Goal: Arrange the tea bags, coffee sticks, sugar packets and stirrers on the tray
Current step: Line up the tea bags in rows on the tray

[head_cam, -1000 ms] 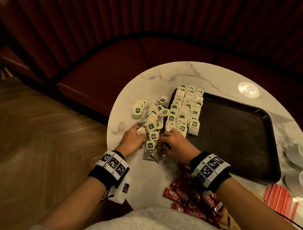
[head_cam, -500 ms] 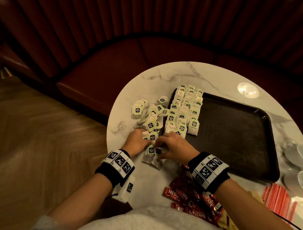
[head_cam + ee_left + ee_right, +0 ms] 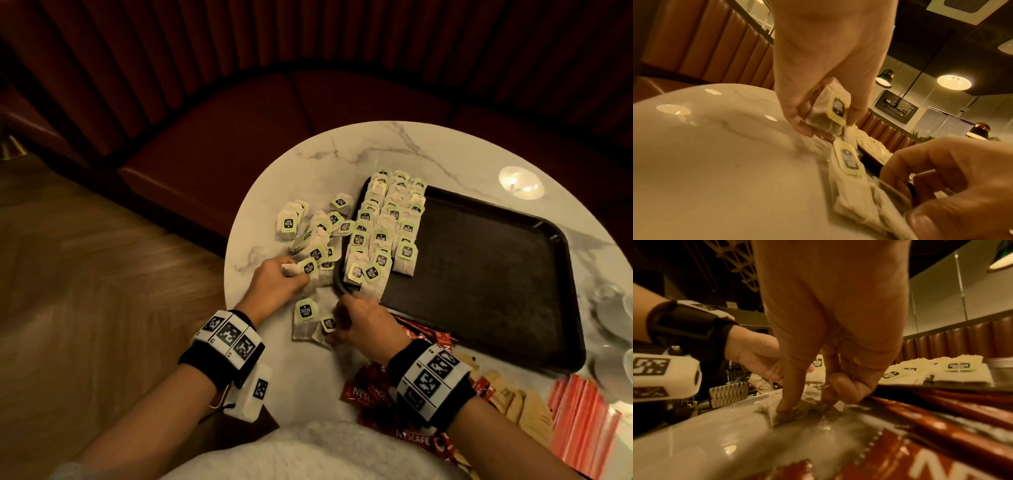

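two hands [image 3: 274, 284] [image 3: 363, 322] on tea bags [image 3: 306, 318] | coffee sticks [image 3: 373, 394]: "nescafe"

left hand [image 3: 830, 53] pinches a tea bag [image 3: 830, 113] above the marble table [image 3: 715, 162].

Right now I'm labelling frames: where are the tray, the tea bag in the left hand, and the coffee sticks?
tray [image 3: 479, 274], head view, bare dark floor.
tea bag [image 3: 835, 112], left wrist view, pale tag.
coffee sticks [image 3: 370, 394], head view, red wrapper.
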